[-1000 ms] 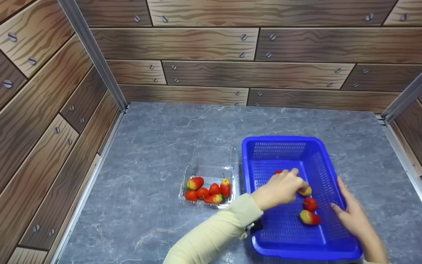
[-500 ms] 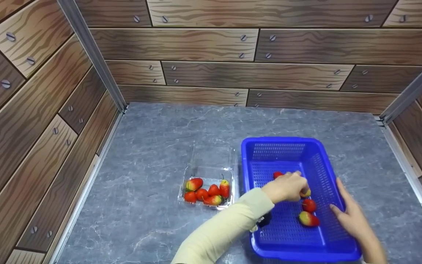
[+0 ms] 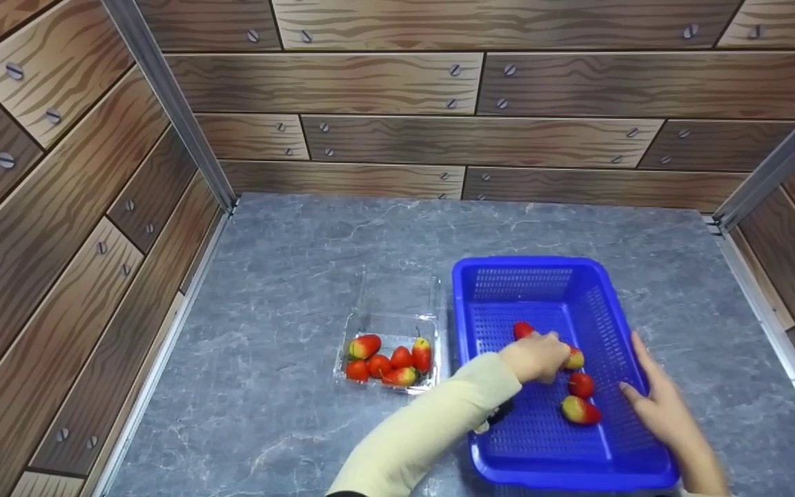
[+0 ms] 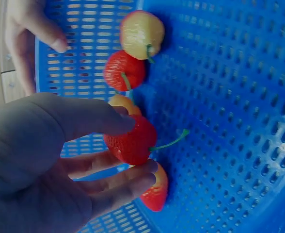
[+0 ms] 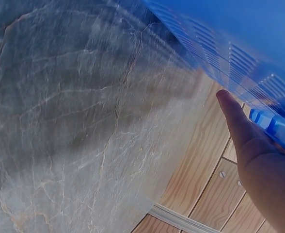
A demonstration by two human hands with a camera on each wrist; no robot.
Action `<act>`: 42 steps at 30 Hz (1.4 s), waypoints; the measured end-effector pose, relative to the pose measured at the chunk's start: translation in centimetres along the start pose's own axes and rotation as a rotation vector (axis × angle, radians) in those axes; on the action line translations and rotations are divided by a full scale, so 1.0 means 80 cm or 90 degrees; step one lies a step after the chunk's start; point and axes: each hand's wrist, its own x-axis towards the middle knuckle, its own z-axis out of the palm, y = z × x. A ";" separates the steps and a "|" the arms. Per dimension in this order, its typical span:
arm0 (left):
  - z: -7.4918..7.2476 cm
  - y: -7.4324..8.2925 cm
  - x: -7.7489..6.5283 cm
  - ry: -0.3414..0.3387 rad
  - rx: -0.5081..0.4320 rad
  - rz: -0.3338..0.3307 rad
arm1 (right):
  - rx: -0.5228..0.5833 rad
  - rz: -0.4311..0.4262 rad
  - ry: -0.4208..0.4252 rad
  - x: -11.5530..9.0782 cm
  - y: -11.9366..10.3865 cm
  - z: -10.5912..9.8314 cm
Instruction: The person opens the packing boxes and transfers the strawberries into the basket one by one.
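Over the inside of the blue plastic basket (image 3: 508,452), my left hand (image 3: 535,357) pinches a small red strawberry (image 4: 130,141) with a green stem between thumb and fingers. The head view hides this strawberry behind the hand. Around it in the basket lie a yellow-red fruit (image 3: 575,357), a round red fruit (image 3: 580,384), a yellow and red fruit (image 3: 580,410) nearer me and a red-tipped fruit (image 3: 523,330) beyond the knuckles. My right hand (image 3: 666,400) grips the basket's right side, thumb inside the rim and fingers outside, as the right wrist view partly shows.
Left of the basket stands a clear plastic clamshell box (image 3: 363,324), its lid lying back, with several red and yellow fruits (image 3: 379,366) inside. The grey marbled tabletop (image 3: 266,310) is bounded by wood-patterned walls (image 3: 342,83) at the back and sides.
My left hand has shifted slightly back from the yellow-red fruit, so more of that fruit and of the red-tipped one shows. The right hand keeps its place on the basket.
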 end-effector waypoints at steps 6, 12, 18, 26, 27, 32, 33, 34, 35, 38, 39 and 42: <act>0.012 0.001 0.002 -0.004 0.045 0.002 | 0.004 0.003 -0.005 0.000 0.001 0.001; 0.012 0.000 -0.004 0.005 0.034 0.010 | -0.002 0.006 -0.003 -0.001 0.003 0.003; 0.003 -0.005 -0.013 0.056 0.021 0.010 | -0.003 0.002 -0.001 0.001 0.004 0.003; -0.026 -0.013 -0.035 0.131 -0.019 0.017 | -0.008 0.020 -0.004 -0.001 -0.002 0.000; -0.030 -0.014 -0.038 0.143 -0.020 0.019 | -0.010 0.019 -0.003 -0.001 -0.002 0.000; -0.043 -0.022 -0.057 0.199 -0.034 0.018 | -0.009 -0.002 0.006 0.000 0.000 0.000; -0.045 -0.023 -0.060 0.214 -0.035 0.014 | -0.014 -0.004 0.009 0.000 0.000 0.001; -0.046 -0.025 -0.064 0.229 -0.036 0.008 | -0.016 -0.007 0.011 0.001 0.002 0.001; -0.047 -0.027 -0.067 0.245 -0.035 0.000 | -0.015 -0.011 0.013 0.001 0.003 0.001; -0.047 -0.033 -0.079 0.289 -0.036 -0.034 | -0.021 -0.009 0.013 0.001 0.005 0.002; -0.047 -0.036 -0.084 0.303 -0.038 -0.047 | -0.022 -0.008 0.014 0.002 0.006 0.002; -0.046 -0.043 -0.099 0.341 -0.055 -0.080 | -0.023 -0.006 0.011 0.003 0.005 0.001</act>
